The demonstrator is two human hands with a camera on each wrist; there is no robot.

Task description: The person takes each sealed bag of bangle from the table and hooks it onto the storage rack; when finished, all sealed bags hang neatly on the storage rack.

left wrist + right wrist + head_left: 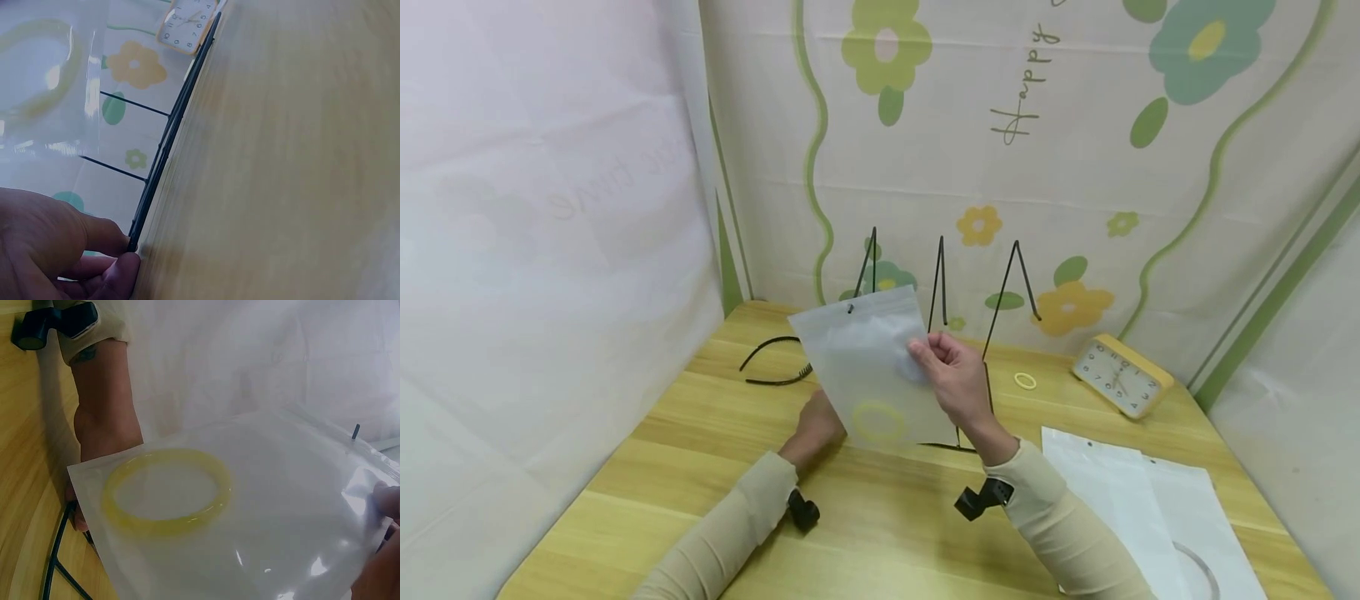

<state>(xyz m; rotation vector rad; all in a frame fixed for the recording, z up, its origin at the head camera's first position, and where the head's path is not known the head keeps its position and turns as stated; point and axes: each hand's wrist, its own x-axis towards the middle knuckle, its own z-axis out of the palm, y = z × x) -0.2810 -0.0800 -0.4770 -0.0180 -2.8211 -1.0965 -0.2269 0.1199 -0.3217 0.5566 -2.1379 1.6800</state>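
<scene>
Left hand [820, 418] pinches a wire rack [161, 157], right hand [957, 377] a mid-frame plastic bag [865, 358], likely light and limp, best edge-held.

A flat, frosted clear plastic bag [857, 362] hangs tilted, its top edge slanting up toward the right. Through it shows a translucent yellow ring [156, 524], lying near the bag's bottom edge. A person's right hand [958, 379] pinches the bag's right side between thumb and fingers. A black wire rack [160, 152] with three tall, narrow peaks stands on the table; the tip of its leftmost wire pokes through the bag's top hole. The left hand [56, 244] pinches the rack's bottom wire.
</scene>
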